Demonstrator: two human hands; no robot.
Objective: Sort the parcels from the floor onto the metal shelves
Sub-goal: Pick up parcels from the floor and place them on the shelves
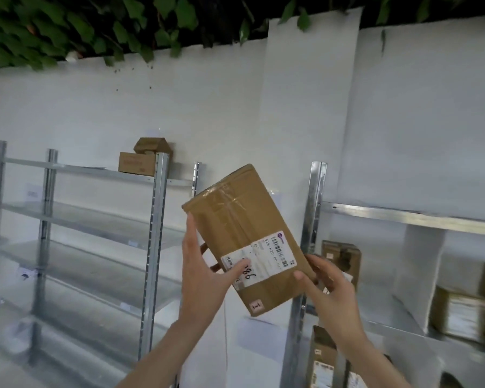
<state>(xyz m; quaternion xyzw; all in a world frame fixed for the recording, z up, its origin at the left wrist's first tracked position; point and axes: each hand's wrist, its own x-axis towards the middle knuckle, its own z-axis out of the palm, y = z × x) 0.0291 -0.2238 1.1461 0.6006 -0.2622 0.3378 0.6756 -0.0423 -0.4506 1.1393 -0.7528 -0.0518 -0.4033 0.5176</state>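
Motion is blurring the boxes [459,312] on the right shelf [403,217]; the lower parcel [324,362] is running off the bottom edge.

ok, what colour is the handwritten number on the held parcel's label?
Black marker on the white label of the brown parcel; clearest in the head view.

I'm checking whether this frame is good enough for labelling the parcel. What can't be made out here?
All in the head view:
- Shipping label on the held parcel: print too small; the left hand thumb covers part of the handwritten number.
- Right hand fingers: hidden behind the parcel.
- Boxes on the right shelf: motion-blurred.
- Carton at the bottom: cut off by the frame edge.
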